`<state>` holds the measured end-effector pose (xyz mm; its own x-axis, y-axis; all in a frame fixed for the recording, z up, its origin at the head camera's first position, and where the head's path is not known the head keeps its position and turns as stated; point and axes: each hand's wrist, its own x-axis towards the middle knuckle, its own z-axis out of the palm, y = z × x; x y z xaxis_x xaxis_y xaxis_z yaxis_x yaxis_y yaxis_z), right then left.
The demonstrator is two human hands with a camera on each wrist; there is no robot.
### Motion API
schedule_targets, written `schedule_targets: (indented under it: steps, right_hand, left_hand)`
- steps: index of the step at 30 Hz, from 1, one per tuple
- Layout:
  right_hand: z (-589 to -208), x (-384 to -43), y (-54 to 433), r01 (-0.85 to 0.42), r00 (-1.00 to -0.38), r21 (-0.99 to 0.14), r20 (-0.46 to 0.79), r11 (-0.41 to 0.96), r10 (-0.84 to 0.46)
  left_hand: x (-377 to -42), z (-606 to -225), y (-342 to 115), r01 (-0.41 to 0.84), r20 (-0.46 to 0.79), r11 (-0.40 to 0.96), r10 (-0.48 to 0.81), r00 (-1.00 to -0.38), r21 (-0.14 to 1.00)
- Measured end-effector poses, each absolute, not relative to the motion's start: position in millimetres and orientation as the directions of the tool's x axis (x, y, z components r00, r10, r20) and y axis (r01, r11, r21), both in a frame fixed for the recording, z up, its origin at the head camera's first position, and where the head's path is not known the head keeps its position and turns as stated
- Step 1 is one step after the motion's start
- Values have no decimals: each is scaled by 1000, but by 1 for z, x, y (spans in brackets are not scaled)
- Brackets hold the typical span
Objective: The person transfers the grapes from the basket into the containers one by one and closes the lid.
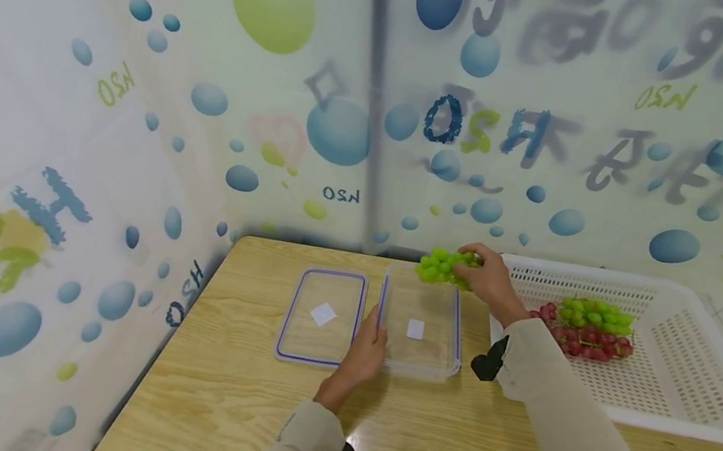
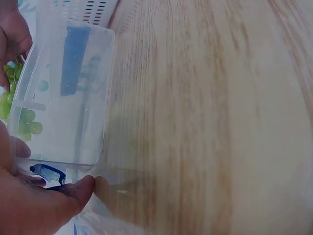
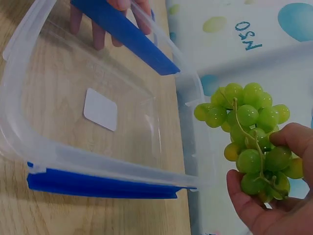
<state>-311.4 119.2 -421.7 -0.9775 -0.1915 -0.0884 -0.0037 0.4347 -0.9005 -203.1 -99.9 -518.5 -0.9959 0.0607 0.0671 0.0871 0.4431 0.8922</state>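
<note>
A clear plastic food container [image 1: 418,356] with blue latches stands on the wooden table. Its left side is gripped by my left hand [image 1: 367,350], fingers and thumb about the wall near a blue latch [image 3: 129,39]. Over the container's far right edge, my right hand [image 1: 491,283] holds a bunch of green grapes [image 1: 437,265] by one end. In the right wrist view the bunch [image 3: 247,122] shows its stem between thumb and fingers, just outside the rim. A white square label [image 3: 100,109] shows on the container's bottom.
Left of the container lies a clear lid [image 1: 316,342] with a blue seal. To the right stands a white perforated basket [image 1: 702,378] holding red grapes [image 1: 589,343] and more green grapes [image 1: 598,315]. A patterned curtain wall [image 1: 292,126] rises behind the wooden table [image 1: 218,393].
</note>
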Motion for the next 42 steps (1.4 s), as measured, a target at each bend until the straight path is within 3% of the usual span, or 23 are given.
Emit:
schedule_targets:
  steps: [27,42]
  right_hand:
    - [-453,-309,76,-29,-961,-840,-126,541,-247]
    - [-455,-311,65,-237,-938,-599,-65,765,-342]
  left_hand:
    - [-203,-519,-100,71,23,437,113,-993,897]
    - [-204,-518,-103,61,23,458,89,-996,887]
